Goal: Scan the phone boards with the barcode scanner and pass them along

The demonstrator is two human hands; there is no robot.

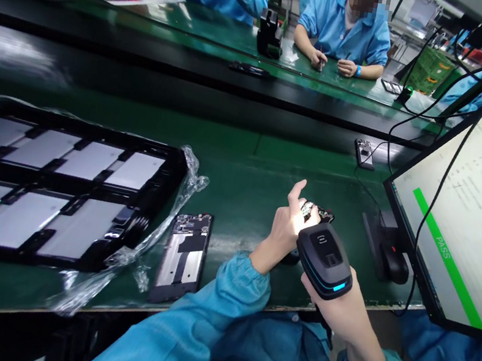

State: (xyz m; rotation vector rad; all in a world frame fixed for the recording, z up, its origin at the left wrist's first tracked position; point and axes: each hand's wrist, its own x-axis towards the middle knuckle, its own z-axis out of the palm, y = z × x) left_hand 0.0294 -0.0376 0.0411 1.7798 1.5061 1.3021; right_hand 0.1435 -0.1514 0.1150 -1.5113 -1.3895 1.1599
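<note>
A black handheld barcode scanner (324, 259) with a lit blue strip is gripped in my right hand (313, 285), which is mostly hidden beneath it. The scanner's head points away from me, and a bright spot falls by my left fingers. My left hand (285, 226) is closed on an opened phone (324, 214) with its circuit board bare, one finger raised. Hand and scanner cover most of that phone. Left of my left forearm, another opened phone (183, 257) lies on the green bench (240, 186).
A black tray (170, 180) of pale flat panels in clear plastic wrap fills the left. At right stand a monitor (472, 215) showing a green PASS bar and a mouse (393, 262). A third opened phone (364, 153) lies farther back. Co-workers in blue sit opposite.
</note>
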